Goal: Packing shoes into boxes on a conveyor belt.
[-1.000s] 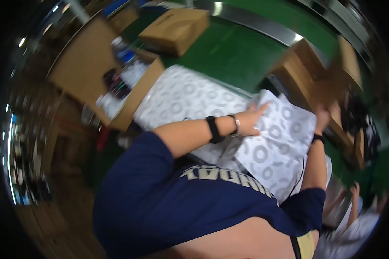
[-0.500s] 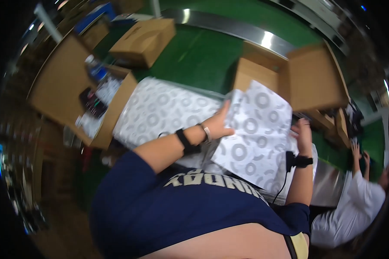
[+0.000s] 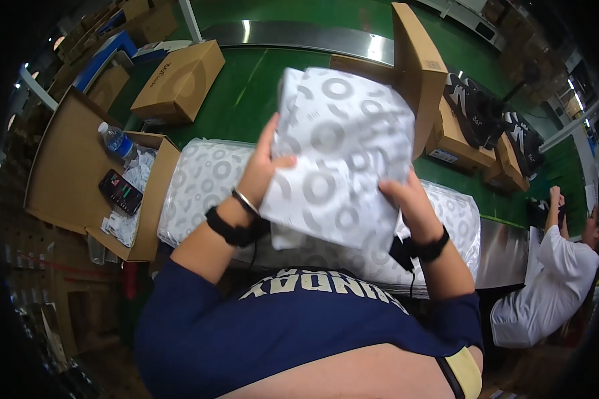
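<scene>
Left hand (image 3: 263, 174) and right hand (image 3: 409, 203), fingers clamped on the edges of the patterned tissue sheet (image 3: 339, 153) held above the paper stack (image 3: 206, 183); thin paper may tear or, seemingly bunched, crease

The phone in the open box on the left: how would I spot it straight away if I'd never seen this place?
Start at the green conveyor belt and go to its left end, where a wide open cardboard tray sits. A plastic water bottle lies in it beside crumpled white paper. The phone lies just below the bottle: the only flat, dark slab there, with a lit screen.
</scene>
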The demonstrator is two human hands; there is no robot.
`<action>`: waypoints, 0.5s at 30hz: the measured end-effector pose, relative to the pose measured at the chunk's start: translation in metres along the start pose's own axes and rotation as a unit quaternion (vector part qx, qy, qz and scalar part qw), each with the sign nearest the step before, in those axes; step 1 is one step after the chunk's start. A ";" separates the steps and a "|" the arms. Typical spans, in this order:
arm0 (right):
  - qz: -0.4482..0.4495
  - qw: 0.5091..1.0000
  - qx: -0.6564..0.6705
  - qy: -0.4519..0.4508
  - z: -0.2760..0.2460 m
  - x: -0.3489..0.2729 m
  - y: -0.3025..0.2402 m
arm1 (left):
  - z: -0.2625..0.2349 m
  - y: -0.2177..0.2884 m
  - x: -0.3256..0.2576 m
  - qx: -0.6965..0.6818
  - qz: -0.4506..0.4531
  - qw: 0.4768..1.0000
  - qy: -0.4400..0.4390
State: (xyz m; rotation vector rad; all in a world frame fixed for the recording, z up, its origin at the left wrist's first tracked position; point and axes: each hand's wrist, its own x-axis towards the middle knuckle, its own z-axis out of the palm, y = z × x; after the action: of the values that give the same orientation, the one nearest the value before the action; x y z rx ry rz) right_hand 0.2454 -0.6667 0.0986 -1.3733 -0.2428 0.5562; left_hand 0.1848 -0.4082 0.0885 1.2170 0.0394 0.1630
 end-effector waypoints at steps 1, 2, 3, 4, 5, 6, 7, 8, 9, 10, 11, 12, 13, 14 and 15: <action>-0.021 1.000 -0.010 -0.001 0.005 0.026 -0.002 | -0.016 0.001 0.019 0.000 0.014 1.000 0.001; -0.043 0.999 -0.020 -0.002 0.011 0.050 -0.004 | -0.029 0.006 0.037 -0.031 0.011 0.999 0.004; -0.029 1.000 0.000 0.004 0.020 0.073 -0.011 | -0.036 0.014 0.054 -0.041 0.015 0.999 0.011; -0.015 1.000 0.018 0.006 0.029 0.094 -0.017 | -0.045 0.018 0.073 -0.033 0.041 0.999 0.009; -0.010 0.999 0.033 -0.004 0.036 0.106 -0.029 | -0.054 0.018 0.092 -0.025 0.066 0.997 0.010; -0.002 0.999 0.049 -0.020 0.041 0.118 -0.038 | -0.056 0.017 0.112 -0.044 0.080 0.996 0.026; 0.024 0.999 0.029 0.030 0.019 0.145 -0.031 | -0.042 0.021 0.130 0.009 0.126 0.992 0.002; 0.015 0.986 -0.120 0.112 -0.005 0.169 -0.031 | -0.035 0.020 0.158 0.028 0.146 0.989 -0.016; -0.013 0.991 -0.100 0.087 0.005 0.164 -0.040 | -0.056 0.007 0.191 0.066 0.160 0.985 0.005; -0.052 0.980 -0.150 0.123 -0.011 0.165 -0.043 | -0.022 0.019 0.189 0.286 0.189 0.934 0.100; -0.023 0.986 -0.085 0.140 -0.029 0.173 -0.050 | -0.013 0.012 0.211 0.250 0.148 0.950 0.118; -0.024 0.989 -0.050 0.138 -0.043 0.176 -0.059 | -0.017 -0.020 0.264 0.189 0.180 0.962 0.079; -0.013 0.993 -0.009 0.121 -0.083 0.175 -0.057 | 0.017 -0.024 0.271 0.121 0.096 0.988 0.010; -0.016 0.986 -0.020 0.167 -0.065 0.167 -0.065 | 0.017 -0.039 0.297 0.088 0.085 0.992 0.008; 0.031 0.982 0.009 0.185 -0.107 0.170 -0.058 | 0.046 -0.038 0.286 0.153 0.003 0.988 -0.010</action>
State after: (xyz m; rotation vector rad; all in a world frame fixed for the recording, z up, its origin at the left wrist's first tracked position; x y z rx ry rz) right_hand 0.4543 -0.6773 0.1077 -1.4424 0.1059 0.3439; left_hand 0.4770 -0.4216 0.0854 1.5247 0.0442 0.1528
